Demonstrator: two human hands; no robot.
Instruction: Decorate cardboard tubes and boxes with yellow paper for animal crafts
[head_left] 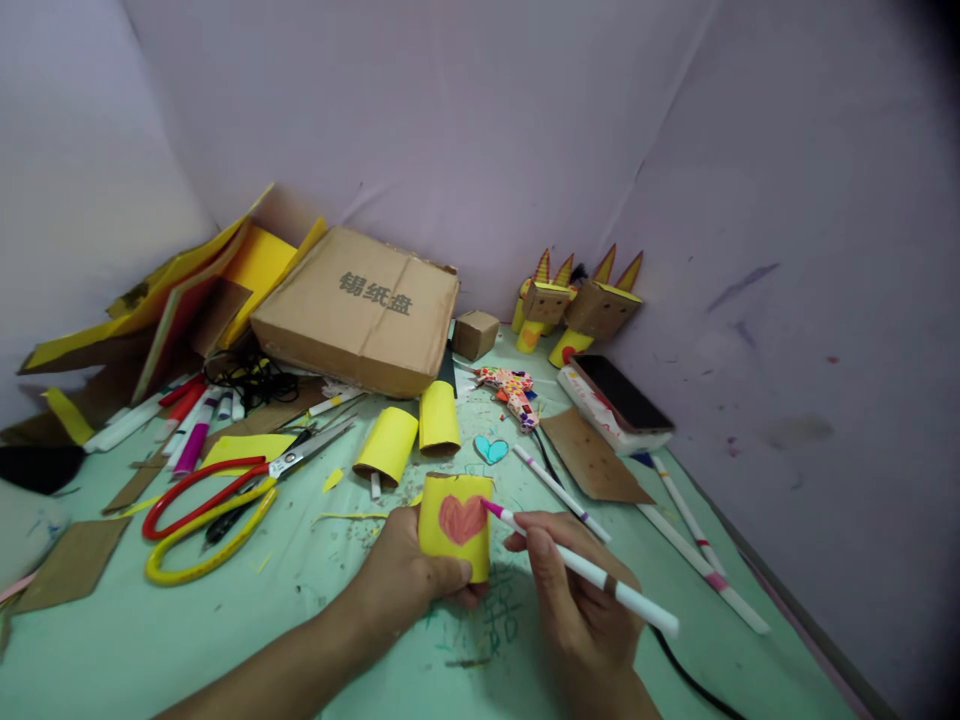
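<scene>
My left hand (416, 575) is wrapped round a yellow paper-covered tube (455, 568), thumb across its lower front. A pinkish-red heart (461, 520) is coloured on the tube's face. Pinched in my right hand (581, 585) is a white marker (637, 602) with a pink tip, which meets or nearly meets the heart's right edge. Just behind the tube, two more yellow tubes (388, 445) stand or lean on the table. A blue paper heart (491, 450) lies to their right.
Scissors (289, 460) with red and yellow handles lie at left, near several markers (196, 440). A cardboard box (367, 310) sits at the back, cardboard animal figures (600, 305) beyond. A hot glue gun (514, 390), a phone (626, 392) and a cardboard scrap (596, 455) are on the right.
</scene>
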